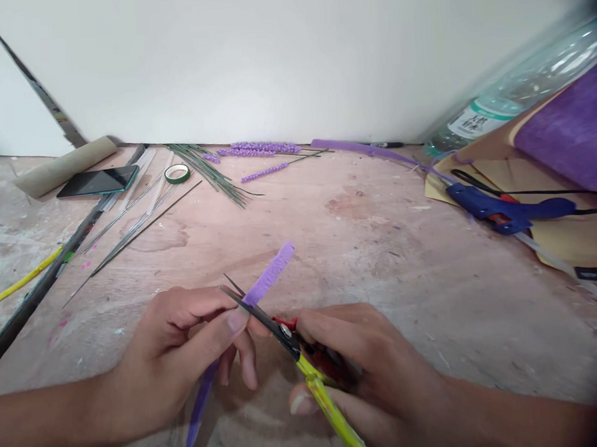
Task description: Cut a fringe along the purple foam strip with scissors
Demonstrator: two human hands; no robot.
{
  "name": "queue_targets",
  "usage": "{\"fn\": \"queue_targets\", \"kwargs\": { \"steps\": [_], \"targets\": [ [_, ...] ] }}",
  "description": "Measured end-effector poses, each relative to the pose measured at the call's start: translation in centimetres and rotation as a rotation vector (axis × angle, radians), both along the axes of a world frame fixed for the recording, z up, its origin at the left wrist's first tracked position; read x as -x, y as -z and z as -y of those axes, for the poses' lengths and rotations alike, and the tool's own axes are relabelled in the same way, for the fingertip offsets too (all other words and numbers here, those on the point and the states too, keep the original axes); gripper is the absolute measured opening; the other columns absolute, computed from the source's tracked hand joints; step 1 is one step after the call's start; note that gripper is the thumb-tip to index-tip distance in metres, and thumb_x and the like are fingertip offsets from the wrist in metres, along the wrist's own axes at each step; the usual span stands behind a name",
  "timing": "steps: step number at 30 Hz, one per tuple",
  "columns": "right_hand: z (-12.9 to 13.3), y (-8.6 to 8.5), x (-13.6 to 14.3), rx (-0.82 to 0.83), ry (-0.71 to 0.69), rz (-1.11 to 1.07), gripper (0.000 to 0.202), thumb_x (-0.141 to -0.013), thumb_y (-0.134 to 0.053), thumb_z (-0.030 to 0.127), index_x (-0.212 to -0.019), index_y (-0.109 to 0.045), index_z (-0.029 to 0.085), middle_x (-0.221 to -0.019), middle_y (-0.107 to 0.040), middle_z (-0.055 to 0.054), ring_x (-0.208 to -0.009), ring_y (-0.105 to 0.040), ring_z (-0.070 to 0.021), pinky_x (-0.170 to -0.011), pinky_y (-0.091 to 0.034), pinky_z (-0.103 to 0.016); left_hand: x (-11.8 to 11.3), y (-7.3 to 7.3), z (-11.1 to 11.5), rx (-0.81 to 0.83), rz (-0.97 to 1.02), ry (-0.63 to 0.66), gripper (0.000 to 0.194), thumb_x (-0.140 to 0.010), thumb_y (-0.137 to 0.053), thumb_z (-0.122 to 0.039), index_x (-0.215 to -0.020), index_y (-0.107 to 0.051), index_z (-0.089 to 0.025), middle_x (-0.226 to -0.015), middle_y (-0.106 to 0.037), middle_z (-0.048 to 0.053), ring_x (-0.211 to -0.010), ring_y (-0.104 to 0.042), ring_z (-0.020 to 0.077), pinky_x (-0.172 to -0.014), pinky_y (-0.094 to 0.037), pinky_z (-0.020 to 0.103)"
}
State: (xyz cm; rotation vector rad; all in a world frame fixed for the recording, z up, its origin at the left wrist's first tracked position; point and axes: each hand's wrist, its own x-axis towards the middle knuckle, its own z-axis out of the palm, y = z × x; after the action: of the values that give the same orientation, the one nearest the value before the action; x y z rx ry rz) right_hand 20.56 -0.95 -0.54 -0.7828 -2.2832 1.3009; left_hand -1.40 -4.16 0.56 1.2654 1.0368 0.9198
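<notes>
A purple strip (270, 274) is pinched between the thumb and fingers of my left hand (185, 349). Its short end sticks up to the right, and the long part hangs below the palm toward the bottom edge. My right hand (371, 366) is closed around scissors (306, 363) with yellow-green and dark red handles. Their dark blades are parted and lie on both sides of the strip, right by my left thumb tip.
Green stems (213, 171), purple beaded sprigs (264, 149) and a tape roll (177, 174) lie at the back. A phone (99, 181) and cardboard tube (68, 167) sit left. At right are a blue glue gun (492, 206) and plastic bottle (516, 92).
</notes>
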Motion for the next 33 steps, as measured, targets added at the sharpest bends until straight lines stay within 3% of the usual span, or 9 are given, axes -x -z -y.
{"fn": "queue_targets", "kwargs": {
  "steps": [11,15,24,33],
  "targets": [
    [-0.04,0.2,-0.41,0.139,-0.027,0.026,0.026,-0.091,-0.064,0.038,-0.079,-0.059,0.015,-0.064,-0.042,0.005,-0.055,-0.035,-0.0089,-0.052,-0.027,-0.025,0.05,0.24,-0.02,0.05,0.068,-0.004,0.03,-0.097,-0.06,-0.033,-0.078,-0.077,-0.015,-0.057,-0.073,0.004,-0.046,-0.057,0.0092,-0.047,-0.047,0.015],
    [-0.24,-0.3,-0.04,0.202,-0.068,0.017,0.035,-0.095,-0.059,0.046,-0.085,-0.063,0.013,-0.065,-0.043,0.005,-0.055,-0.035,-0.01,-0.051,-0.027,-0.026,0.07,0.49,0.1,0.094,0.068,0.036,0.033,-0.098,-0.057,-0.034,-0.08,-0.077,-0.015,-0.059,-0.074,0.004,-0.048,-0.059,0.0093,-0.048,-0.047,0.015],
    [0.19,0.1,-0.06,0.242,-0.042,-0.051,0.037,-0.095,-0.062,0.047,-0.079,-0.061,0.014,-0.061,-0.036,0.007,-0.052,-0.031,-0.0079,-0.048,-0.024,-0.025,0.11,-0.03,-0.11,0.083,0.041,0.033,0.031,-0.095,-0.058,-0.031,-0.073,-0.072,-0.015,-0.056,-0.073,0.004,-0.046,-0.058,0.0099,-0.047,-0.046,0.015],
    [-0.02,0.0,0.13,0.282,-0.083,-0.114,0.031,-0.097,-0.061,0.044,-0.082,-0.059,0.017,-0.066,-0.041,0.006,-0.056,-0.035,-0.0076,-0.05,-0.029,-0.022,0.12,0.75,-0.02,0.138,0.087,0.052,0.033,-0.097,-0.058,-0.036,-0.076,-0.072,-0.015,-0.058,-0.073,0.004,-0.047,-0.058,0.0097,-0.048,-0.045,0.016]
  ]
}}
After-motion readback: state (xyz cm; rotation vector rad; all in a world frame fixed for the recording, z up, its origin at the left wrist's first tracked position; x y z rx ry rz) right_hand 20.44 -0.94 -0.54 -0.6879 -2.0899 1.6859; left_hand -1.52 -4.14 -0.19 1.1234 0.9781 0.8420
